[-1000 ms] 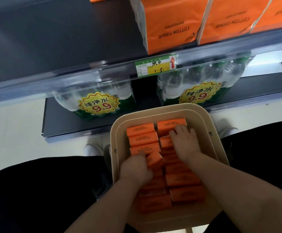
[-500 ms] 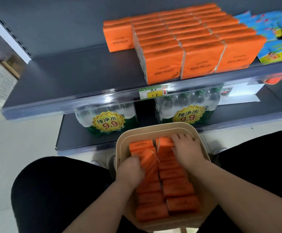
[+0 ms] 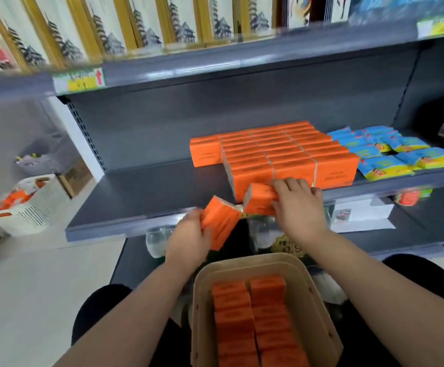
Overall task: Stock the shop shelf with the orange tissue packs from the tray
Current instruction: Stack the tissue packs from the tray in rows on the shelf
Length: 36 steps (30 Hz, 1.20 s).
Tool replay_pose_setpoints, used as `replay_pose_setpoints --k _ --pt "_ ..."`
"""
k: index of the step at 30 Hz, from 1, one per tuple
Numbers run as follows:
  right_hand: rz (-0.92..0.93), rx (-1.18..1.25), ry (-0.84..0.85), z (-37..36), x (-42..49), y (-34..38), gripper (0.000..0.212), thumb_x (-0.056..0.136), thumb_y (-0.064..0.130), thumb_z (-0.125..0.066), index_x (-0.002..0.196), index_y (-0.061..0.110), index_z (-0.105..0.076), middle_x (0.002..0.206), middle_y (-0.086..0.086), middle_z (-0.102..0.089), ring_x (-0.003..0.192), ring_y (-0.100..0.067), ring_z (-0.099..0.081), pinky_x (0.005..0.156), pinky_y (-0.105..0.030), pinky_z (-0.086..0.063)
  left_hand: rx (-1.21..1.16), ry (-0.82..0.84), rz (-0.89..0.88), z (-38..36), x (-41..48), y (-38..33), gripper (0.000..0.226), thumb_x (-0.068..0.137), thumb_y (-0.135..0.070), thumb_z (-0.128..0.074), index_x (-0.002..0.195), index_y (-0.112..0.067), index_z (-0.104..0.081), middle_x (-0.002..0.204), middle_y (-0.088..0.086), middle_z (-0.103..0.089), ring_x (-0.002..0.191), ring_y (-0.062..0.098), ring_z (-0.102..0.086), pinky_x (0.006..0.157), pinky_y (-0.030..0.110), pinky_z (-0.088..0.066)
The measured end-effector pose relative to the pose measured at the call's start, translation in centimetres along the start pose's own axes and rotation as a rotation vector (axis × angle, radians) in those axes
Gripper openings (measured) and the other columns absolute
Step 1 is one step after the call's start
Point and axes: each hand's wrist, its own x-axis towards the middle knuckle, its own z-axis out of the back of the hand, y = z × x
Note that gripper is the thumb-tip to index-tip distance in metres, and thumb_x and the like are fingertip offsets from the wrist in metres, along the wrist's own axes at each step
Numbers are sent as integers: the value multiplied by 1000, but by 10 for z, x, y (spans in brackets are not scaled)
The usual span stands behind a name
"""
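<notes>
Two packs lifted: one per hand, both clear of the tray (image 3: 197, 313), up at the shelf (image 3: 149, 197) lip in front of the stocked block (image 3: 281, 154).
Left hand (image 3: 186, 242): we see it gripping one tilted orange pack (image 3: 219, 223), just front-left of the stocked block.
Right hand (image 3: 299, 207): fingers curled over a second orange pack (image 3: 259, 200), against the block's front face or just off it; we can't tell which.
Stocked block count: three columns wide, plus one odd pack at its back-left corner; depth too blurred to count.
Tray packs (image 3: 255, 327): two columns, roughly ten, blurred, low in front of the block.
Blue packs (image 3: 390, 152): right of the block, not ours.
Progress: we judge it well underway. Two packs to seat, then the tray load.
</notes>
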Motion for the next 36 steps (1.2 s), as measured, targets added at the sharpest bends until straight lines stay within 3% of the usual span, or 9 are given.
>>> replay_pose_setpoints --k 7,13,20,27,36 --pt "-40 -18 -76 28 76 2 38 91 26 -55 129 24 -46 127 -5 -51 121 -30 -40 91 -46 -34 114 -18 54 24 70 -12 27 89 -15 -46 115 -12 -50 109 13 -63 101 35 -59 75 38 -46" --pt "-6 -50 49 11 123 -4 40 94 23 -52 132 22 -43 131 -7 -49 123 -31 -38 93 -48 -35 323 79 105 23 129 5 34 89 -13 -43 122 -14 -48 114 15 -60 111 35 -53 82 41 -44" --pt "13 -82 20 -18 188 -9 40 92 18 -52 131 23 -46 127 -6 -51 121 -31 -40 92 -48 -35 539 91 136 4 210 12 42 85 -11 -44 125 -23 -48 115 8 -59 120 28 -40 87 39 -36" --pt "84 -96 49 -47 217 -17 47 91 17 -53 137 24 -43 129 -5 -49 123 -29 -38 97 -50 -34 494 86 119 -27 277 16 43 85 -5 -43 126 -15 -47 117 9 -56 116 29 -41 83 38 -37" --pt "141 -106 28 -61 220 -26 59 88 8 -52 142 27 -38 129 -1 -48 119 -28 -39 92 -47 -36 313 -2 77 -64 314 27 54 82 2 -47 131 -20 -48 128 10 -41 117 30 -37 94 42 -40"
